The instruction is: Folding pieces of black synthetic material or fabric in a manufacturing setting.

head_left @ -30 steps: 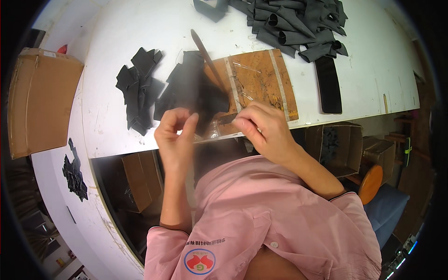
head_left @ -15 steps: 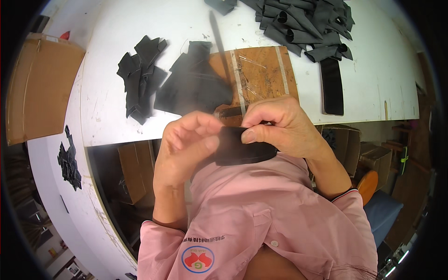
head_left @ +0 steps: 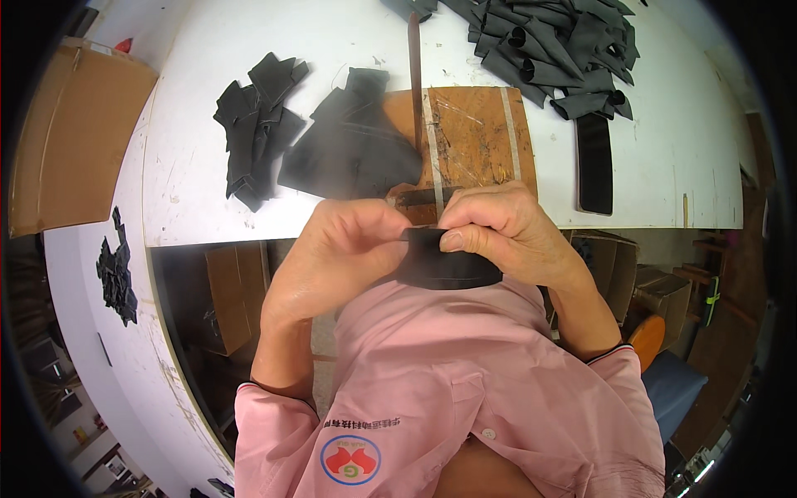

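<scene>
From afar, I saw the black piece [head_left: 448,266] before the tabletop [head_left: 672,166], its long axis sideways, the left hand [head_left: 353,245] at its left end, the right hand [head_left: 504,231] nearer its middle, each grip pinched closed upon it.

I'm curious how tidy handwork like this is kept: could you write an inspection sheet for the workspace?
Surface: white table, specked; worn brown board lies on it.
Job's things: black piece, held up; flat dark pieces at the board's left edge; dark stack farther left; heap of rolled dark pieces at upper right.
Clutter: long brown stick, partly over the board; black slab, its far end at the heap.
Grippers: left hand and right hand, both bare, pinch the black piece near its upper edge.
Cables: nothing seen.
Surroundings: cardboard box at far left; carton under the table.
</scene>
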### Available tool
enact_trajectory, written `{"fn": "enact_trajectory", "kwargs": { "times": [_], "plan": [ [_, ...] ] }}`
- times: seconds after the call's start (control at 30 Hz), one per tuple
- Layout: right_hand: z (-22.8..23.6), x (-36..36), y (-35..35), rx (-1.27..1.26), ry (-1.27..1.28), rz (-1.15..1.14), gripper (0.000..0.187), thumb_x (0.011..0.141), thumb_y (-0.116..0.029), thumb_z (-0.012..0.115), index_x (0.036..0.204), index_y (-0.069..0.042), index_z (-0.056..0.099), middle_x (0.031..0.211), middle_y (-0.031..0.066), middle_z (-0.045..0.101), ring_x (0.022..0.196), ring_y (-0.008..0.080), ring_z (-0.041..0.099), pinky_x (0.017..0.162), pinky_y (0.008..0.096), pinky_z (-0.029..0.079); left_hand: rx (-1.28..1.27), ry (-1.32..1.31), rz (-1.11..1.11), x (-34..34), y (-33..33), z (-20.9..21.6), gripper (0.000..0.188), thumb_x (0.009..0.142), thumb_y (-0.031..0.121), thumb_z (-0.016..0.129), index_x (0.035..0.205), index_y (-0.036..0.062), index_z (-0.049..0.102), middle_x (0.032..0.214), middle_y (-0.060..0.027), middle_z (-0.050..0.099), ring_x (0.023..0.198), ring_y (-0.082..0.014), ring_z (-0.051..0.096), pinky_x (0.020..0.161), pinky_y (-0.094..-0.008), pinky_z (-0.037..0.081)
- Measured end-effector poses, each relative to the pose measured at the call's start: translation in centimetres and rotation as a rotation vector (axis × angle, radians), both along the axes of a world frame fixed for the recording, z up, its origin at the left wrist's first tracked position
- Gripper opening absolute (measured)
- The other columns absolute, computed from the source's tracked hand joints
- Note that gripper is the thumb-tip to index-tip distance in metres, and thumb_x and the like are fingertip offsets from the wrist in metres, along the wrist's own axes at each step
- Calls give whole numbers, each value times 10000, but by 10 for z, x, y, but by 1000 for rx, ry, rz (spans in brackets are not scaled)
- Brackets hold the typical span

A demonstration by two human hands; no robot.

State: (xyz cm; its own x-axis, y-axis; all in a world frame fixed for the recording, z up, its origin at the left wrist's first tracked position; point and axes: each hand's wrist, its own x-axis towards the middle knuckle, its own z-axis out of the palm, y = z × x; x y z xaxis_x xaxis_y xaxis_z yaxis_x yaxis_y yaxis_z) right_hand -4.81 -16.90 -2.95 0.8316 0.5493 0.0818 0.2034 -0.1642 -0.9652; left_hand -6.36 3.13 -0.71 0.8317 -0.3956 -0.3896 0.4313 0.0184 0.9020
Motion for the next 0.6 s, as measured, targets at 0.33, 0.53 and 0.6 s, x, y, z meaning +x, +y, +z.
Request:
{"fn": "enact_trajectory", "kwargs": {
  "times": [0.33,0.53,0.6],
  "plan": [
    [-3,-12,26,41,-326,-374,287,631,-155,724,820,-11,562,723,68,503,628,186,529,512,277,422,249,-429,517,-15,-38,-20,75,747,-33,600,741,2,534,615,33,508,540,-7,432,476,-138,335],
    [-11,-9,29,46,-250,-381,147,670,-4,650,804,-2,591,698,56,536,547,111,503,490,214,404,742,-799,474,-22,-44,-34,101,699,6,613,780,43,566,615,-65,572,486,-107,520,470,-226,413],
    [-13,-8,37,-56,-483,-437,122,661,26,623,773,7,580,674,75,527,527,146,508,479,243,413,820,-854,508,-21,-45,-38,100,696,3,604,777,46,563,635,-78,585,472,-140,530,460,-247,422]
  ]
}}
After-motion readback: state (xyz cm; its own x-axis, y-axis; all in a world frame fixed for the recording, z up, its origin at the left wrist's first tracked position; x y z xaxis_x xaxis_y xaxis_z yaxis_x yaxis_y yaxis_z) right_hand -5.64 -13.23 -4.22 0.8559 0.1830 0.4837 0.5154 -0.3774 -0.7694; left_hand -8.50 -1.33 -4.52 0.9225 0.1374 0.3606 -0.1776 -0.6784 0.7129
